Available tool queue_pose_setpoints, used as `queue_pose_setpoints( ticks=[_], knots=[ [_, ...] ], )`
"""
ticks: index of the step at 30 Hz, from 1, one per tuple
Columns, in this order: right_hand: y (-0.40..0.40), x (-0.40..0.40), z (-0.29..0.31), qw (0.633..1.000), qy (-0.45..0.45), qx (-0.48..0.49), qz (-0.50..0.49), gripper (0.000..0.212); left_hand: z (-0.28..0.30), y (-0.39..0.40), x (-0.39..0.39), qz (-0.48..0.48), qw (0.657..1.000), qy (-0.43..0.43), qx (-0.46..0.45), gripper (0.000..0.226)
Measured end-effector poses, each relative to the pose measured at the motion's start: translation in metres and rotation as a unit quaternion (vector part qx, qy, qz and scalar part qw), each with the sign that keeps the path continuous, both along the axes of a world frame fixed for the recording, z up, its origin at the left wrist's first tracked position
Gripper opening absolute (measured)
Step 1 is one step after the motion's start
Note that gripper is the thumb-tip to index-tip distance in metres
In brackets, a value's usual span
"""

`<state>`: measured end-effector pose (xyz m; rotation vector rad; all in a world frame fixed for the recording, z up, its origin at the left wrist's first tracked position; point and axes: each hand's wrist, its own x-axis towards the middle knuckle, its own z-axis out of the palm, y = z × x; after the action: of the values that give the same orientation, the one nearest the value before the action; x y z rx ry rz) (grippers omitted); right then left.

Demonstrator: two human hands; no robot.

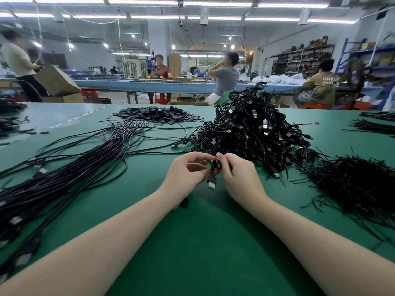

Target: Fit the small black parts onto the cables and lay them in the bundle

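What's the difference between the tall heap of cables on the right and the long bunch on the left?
The tall heap is coiled cables piled high in a tangle; the long bunch lies flat, its cables stretched out roughly side by side. The heap sits beyond the right hand, the bunch left of the left hand. Both are black cables with plugs.

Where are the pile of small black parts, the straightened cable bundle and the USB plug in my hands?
pile of small black parts point(156, 115), head view, middle of the heap.
straightened cable bundle point(85, 167), head view, mid-length of the strands.
USB plug point(212, 183), head view, plug body below the fingers.

Head-worn view, forward-down, close over table point(192, 242)
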<state>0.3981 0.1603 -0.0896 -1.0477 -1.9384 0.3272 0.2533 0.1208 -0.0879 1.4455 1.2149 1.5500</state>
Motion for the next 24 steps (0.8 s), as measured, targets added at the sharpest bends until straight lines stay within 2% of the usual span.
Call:
queue_pose_setpoints(
  ticks=[6,8,13,18,22,24],
  knots=[
    [-0.007,-0.001,0.004,0.998,0.016,0.061,0.012,0.043,-0.001,0.002,0.001,-0.015,1.000,0.000,-0.003,0.006],
    [-0.010,-0.002,0.006,0.995,-0.003,0.104,0.008,0.043,-0.001,0.002,0.001,-0.003,1.000,0.003,-0.025,0.012],
    [-0.015,-0.002,0.008,0.987,-0.053,0.150,0.022,0.033,0.003,0.002,-0.001,-0.033,0.992,-0.078,-0.089,0.032],
    [-0.018,-0.004,0.009,0.983,-0.080,0.160,0.030,0.026,0.008,0.001,-0.003,-0.086,0.987,-0.095,-0.098,0.005],
    [-0.013,-0.001,0.008,0.991,-0.051,0.123,0.003,0.036,0.005,0.000,-0.005,-0.099,0.990,-0.060,-0.081,0.037],
    [-0.011,0.000,0.007,0.994,-0.029,0.101,-0.003,0.038,0.003,0.000,-0.006,-0.106,0.992,-0.028,-0.067,0.040]
  ],
)
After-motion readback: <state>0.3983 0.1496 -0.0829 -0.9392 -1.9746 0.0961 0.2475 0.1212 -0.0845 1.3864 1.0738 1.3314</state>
